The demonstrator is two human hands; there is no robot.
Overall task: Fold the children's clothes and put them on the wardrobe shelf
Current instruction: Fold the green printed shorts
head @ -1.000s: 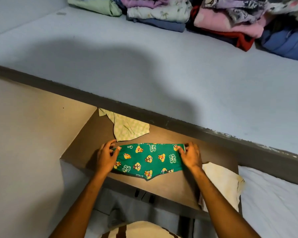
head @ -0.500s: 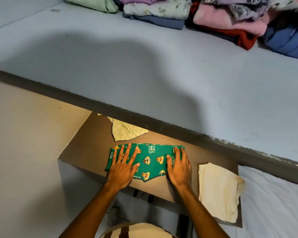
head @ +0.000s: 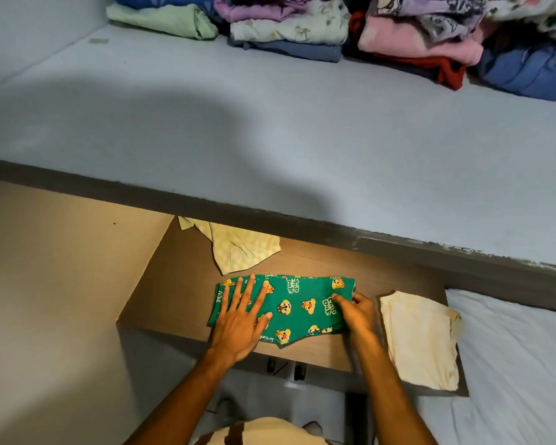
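— What is on the brown shelf (head: 180, 303)?
— Green cartoon-print shorts (head: 297, 308), left hand (head: 238, 322) flat, open; right hand (head: 355, 311) pinches their 3 o'clock edge.
— Above?
— Folded clothes (head: 302, 30) at 12 o'clock on the grey ledge (head: 270, 130).

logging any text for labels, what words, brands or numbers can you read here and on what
White block lettering printed on the green cartoon-print cotton garment: too blurred to read.
White script near that garment's lower hem, beside the left hand: too small to read.
Nothing else shows text.
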